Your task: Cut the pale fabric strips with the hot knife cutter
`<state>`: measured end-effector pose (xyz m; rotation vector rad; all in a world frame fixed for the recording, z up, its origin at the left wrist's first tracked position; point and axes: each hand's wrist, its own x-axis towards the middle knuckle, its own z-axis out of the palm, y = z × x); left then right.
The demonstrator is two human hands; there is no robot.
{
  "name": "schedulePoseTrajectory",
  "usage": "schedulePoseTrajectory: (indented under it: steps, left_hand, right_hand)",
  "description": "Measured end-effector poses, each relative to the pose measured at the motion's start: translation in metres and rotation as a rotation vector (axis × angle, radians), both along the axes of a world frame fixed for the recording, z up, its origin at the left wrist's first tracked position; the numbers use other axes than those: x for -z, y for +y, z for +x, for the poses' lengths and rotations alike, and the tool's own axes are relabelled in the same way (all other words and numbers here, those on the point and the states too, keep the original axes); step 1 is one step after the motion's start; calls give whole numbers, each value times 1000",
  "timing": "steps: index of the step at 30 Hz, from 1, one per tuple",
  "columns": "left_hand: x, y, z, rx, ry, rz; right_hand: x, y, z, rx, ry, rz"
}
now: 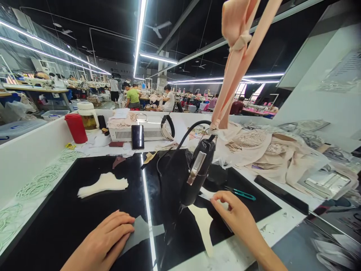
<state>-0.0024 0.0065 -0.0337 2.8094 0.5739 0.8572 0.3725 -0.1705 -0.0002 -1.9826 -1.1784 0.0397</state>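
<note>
My left hand lies with its fingers stretched out on a grey, see-through piece on the black glossy board. My right hand is closed in a pinch at the edge of a white fabric piece, partly hidden behind the tool and fingers. Between the hands, a black corded hand tool hangs tip-down from knotted peach fabric strips. Below its tip lies a cream cut piece. A stack of cream cut pieces rests on the left of the board.
Teal thread snips lie beyond my right hand. A phone leans on a white vented box; a red cup stands left. Beige fabric pieces heap at the right. Green cord coils line the left edge. Several people work farther back.
</note>
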Motion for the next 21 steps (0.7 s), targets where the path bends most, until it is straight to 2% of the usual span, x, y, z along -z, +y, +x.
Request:
schedulePoseTrajectory:
  steps: [6,11,13,16,18,21]
  left_hand:
    - [6,2,-4,-11,25,-8]
    - [6,3,-5,-2,3,-21]
    - [-1,2,-2,7,-17,-30]
    - [-18,-5,7,59,-68,-84]
    - [-32,-13,14,113,-89,-182]
    - [-49,-28,25,212,-80,-383]
  right_hand:
    - [-28,3,10,109,247,207]
    - [-40,6,2,117,360,366]
    - [-44,4,-10,74,376,382]
    - [-47,0,-38,-26,394,338]
    - [-47,-1,-63,-93,426,292]
    - [-42,3,-100,-237,572,140]
